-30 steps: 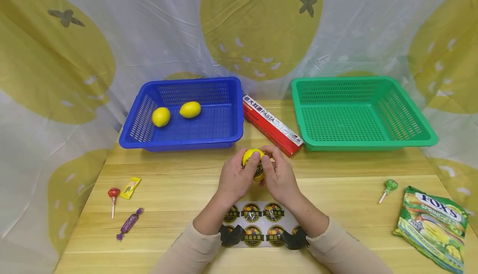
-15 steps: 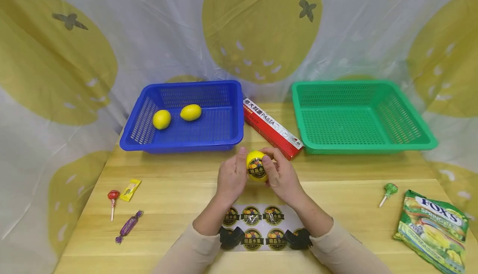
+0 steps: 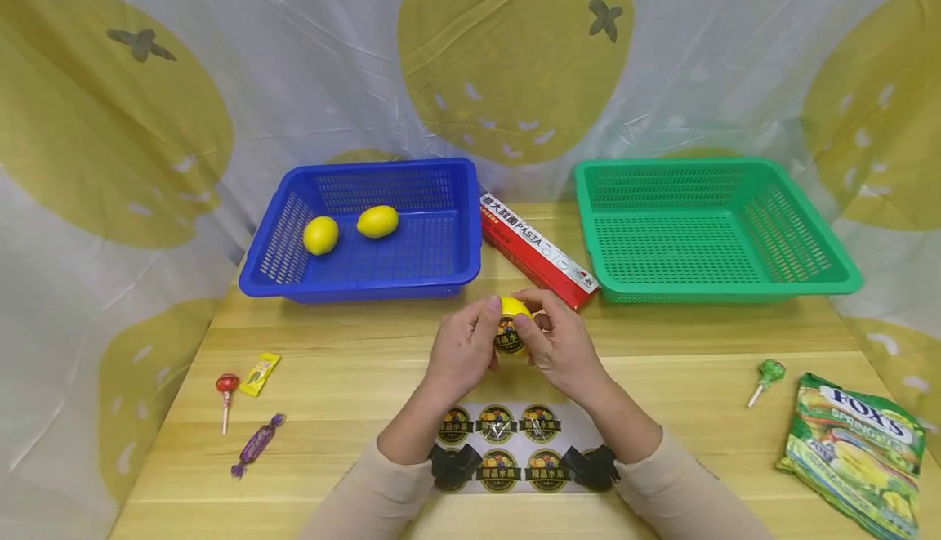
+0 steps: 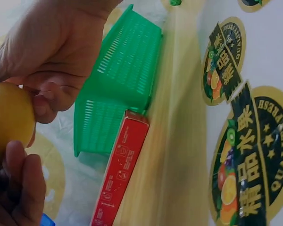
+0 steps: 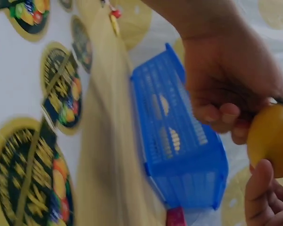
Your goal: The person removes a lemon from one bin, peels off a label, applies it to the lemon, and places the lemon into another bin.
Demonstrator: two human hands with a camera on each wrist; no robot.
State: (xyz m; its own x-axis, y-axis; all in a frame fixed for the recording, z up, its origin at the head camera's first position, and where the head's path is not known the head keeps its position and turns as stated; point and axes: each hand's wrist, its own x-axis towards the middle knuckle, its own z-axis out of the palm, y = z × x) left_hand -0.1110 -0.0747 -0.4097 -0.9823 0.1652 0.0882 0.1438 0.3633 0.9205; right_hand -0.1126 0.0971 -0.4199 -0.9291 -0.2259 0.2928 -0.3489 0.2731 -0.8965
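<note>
Lemon point(image 3: 515, 305) just below frame centre is gripped between curled fingers of the left hand point(image 3: 459, 352) and right hand point(image 3: 563, 350), so I'd smooth its label point(image 3: 508, 336) outward evenly.

Left hand point(image 3: 461, 348) and right hand point(image 3: 562, 348) close together, both gripping, fingers point(image 3: 546, 299) curled. Left thumb point(image 3: 488, 321) points up; right thumb point(image 3: 529, 334) slants up toward it. Left arm point(image 3: 413, 427) and right arm point(image 3: 623, 424) angle inward, sleeves point(image 3: 367, 487) ending short of the wrists point(image 3: 590, 389).
</note>
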